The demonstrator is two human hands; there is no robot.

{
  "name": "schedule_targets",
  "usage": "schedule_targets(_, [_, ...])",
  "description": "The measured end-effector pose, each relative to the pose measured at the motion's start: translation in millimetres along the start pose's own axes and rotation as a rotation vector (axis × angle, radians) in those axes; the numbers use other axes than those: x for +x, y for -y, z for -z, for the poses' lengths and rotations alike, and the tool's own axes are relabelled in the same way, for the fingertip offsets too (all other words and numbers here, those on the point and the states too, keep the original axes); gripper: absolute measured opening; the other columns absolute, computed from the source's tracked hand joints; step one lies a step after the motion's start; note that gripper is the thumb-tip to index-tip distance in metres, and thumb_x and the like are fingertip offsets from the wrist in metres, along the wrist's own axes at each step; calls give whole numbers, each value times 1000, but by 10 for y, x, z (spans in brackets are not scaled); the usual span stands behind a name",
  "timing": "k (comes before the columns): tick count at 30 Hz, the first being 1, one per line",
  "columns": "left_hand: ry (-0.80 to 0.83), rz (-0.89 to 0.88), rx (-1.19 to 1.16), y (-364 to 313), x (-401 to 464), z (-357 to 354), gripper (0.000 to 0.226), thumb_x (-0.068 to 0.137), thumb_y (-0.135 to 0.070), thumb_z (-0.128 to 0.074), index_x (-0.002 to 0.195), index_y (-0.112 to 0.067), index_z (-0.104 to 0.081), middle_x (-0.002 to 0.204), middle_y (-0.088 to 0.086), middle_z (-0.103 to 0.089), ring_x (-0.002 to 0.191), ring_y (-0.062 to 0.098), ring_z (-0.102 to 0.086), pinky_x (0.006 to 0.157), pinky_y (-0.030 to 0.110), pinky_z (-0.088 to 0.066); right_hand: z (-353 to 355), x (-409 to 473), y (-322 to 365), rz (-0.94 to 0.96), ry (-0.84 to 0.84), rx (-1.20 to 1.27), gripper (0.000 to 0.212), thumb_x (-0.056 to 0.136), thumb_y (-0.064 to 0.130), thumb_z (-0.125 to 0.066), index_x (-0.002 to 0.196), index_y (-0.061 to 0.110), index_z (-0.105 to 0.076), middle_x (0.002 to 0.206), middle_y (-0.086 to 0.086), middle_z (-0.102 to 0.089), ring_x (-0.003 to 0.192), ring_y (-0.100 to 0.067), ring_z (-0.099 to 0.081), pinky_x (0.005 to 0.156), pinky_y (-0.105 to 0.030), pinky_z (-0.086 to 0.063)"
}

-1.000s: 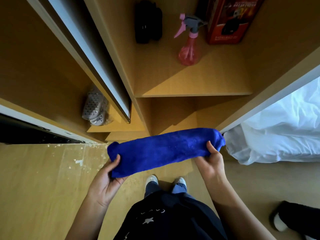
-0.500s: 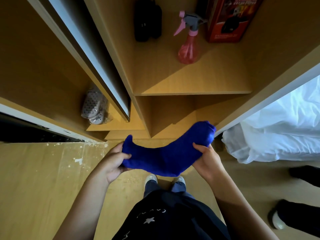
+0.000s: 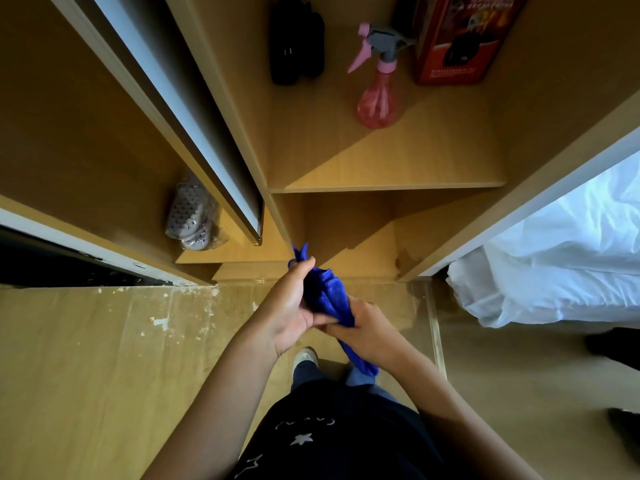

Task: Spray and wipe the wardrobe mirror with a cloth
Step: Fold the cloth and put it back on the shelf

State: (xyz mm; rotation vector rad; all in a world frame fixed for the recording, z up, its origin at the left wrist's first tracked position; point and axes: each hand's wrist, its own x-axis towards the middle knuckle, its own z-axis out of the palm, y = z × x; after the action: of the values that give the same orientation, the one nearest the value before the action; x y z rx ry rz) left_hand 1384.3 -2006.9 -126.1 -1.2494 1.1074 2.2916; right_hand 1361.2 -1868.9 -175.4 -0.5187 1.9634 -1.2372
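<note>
A blue cloth (image 3: 325,296) is bunched between both hands in front of the wardrobe. My left hand (image 3: 294,306) grips its upper part, with a tip sticking out above the fingers. My right hand (image 3: 367,330) holds the lower part, and an end hangs below the wrist. A pink spray bottle (image 3: 379,98) with a grey and pink trigger stands upright on the wooden shelf (image 3: 398,161), well beyond my hands. The edge of the sliding wardrobe door (image 3: 194,119) runs diagonally at the left; its mirror face is not visible.
A black object (image 3: 296,39) and a red box (image 3: 457,36) stand on the shelf beside the bottle. Bagged grey slippers (image 3: 190,216) lie on a low shelf at left. A bed with white sheets (image 3: 561,265) is at right. Dark shoes (image 3: 613,344) rest on the floor at far right.
The cloth was stretched out flat between my two hands. My hands have come together and the cloth is now folded and bunched between them.
</note>
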Motion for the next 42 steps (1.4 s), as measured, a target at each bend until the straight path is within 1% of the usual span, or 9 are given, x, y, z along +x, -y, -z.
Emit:
schedule_targets(4, [16,-73,210,28,9,35,64,100,-20,-49,152,-38,-16,133,4,-49,106,22,-62,81,46,-58,-21,-4,-80,77,-26,-195,25,91,9,-61,114,15,-57,78,19,-51,63,4,-50,61,-13,-36])
schedule_targets(10, [12,-172,301,-8,-8,179,54,96,-29,-55,146,-34,-35,135,4,-54,116,22,-60,78,37,-60,45,-11,-56,10,26,-221,54,95,9,-49,142,35,-38,94,0,-67,82,-17,-61,77,-28,-47])
schedule_targets(14, [53,-534,979,41,-53,366,83,69,-61,-73,140,-54,-32,143,-13,-42,132,3,-40,104,32,-43,155,-16,-14,-20,28,-141,45,97,10,-49,126,44,-46,96,2,-70,86,-14,-63,76,-17,-45])
schedule_targets(18, [160,-790,1399,-1,-46,343,98,67,-40,-83,145,-48,-24,153,-23,-16,138,-14,-1,117,30,-13,284,-3,124,-56,225,-230,27,99,18,-48,121,34,-47,95,5,-66,86,-14,-62,81,-32,-49])
schedule_targets(22, [207,-900,1425,-72,0,325,39,75,-14,-77,108,-28,-64,111,-18,-61,110,3,-53,100,41,-44,354,42,264,-124,325,-422,37,101,27,-47,135,19,-34,103,-4,-62,87,-19,-58,79,-33,-45])
schedule_targets(25, [180,-952,1472,-149,-60,307,17,78,-16,-74,90,-24,-65,90,-15,-58,87,6,-54,73,39,-48,405,59,304,-139,321,-454,30,100,30,-50,125,19,-39,105,-6,-62,88,-19,-58,77,-32,-46])
schedule_targets(33, [42,-993,1338,-383,-162,373,10,88,-19,-66,97,-21,-68,88,-17,-64,84,2,-58,71,20,-47,614,-11,235,-94,160,-565,29,88,24,-66,112,28,-50,97,4,-61,84,-10,-59,75,-25,-51])
schedule_targets(37, [-76,-944,1258,-541,-163,454,8,88,-22,-67,96,-24,-68,87,-23,-63,86,0,-58,71,26,-52,837,-65,268,-82,46,-556,22,90,24,-65,109,28,-56,86,15,-58,78,0,-56,63,-13,-39])
schedule_targets(42, [-54,-924,1214,-719,-154,444,10,88,-23,-66,97,-29,-65,88,-18,-66,84,1,-60,72,29,-55,1063,-95,354,38,-92,-372,22,90,25,-67,110,28,-59,96,12,-66,86,-1,-63,75,-19,-51])
